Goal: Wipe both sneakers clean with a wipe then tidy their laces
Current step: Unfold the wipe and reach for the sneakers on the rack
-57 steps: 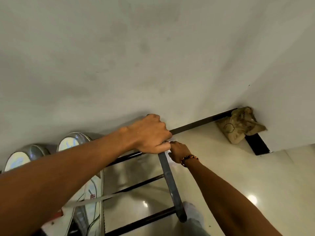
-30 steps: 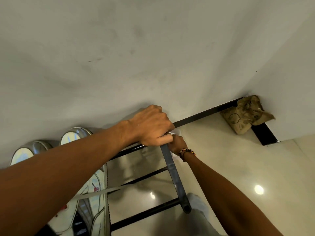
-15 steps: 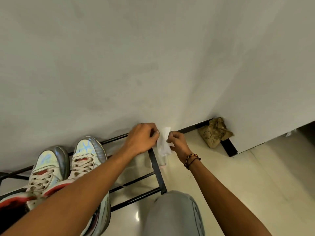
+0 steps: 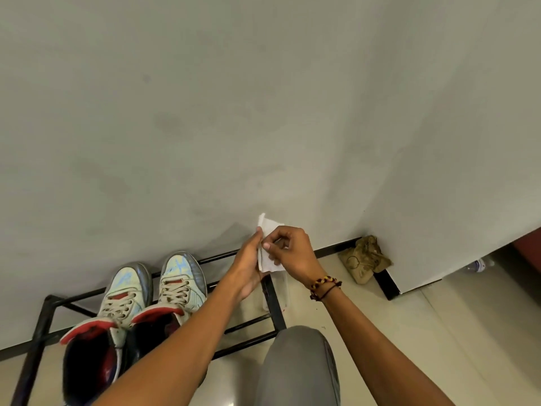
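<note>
Wiping is judged not yet begun: the white wipe (image 4: 268, 253) is held up between both hands, apart from any shoe. It is pinched by the curled fingers and thumb of the right hand (image 4: 288, 249), while the left hand (image 4: 248, 266) is laid against its other face with fingers nearly straight. Below and to the left of this grip, the two sneakers (image 4: 137, 303) are seen side by side on a black metal rack (image 4: 39, 326), laces loose. Both shoes and their laces are left to be done.
</note>
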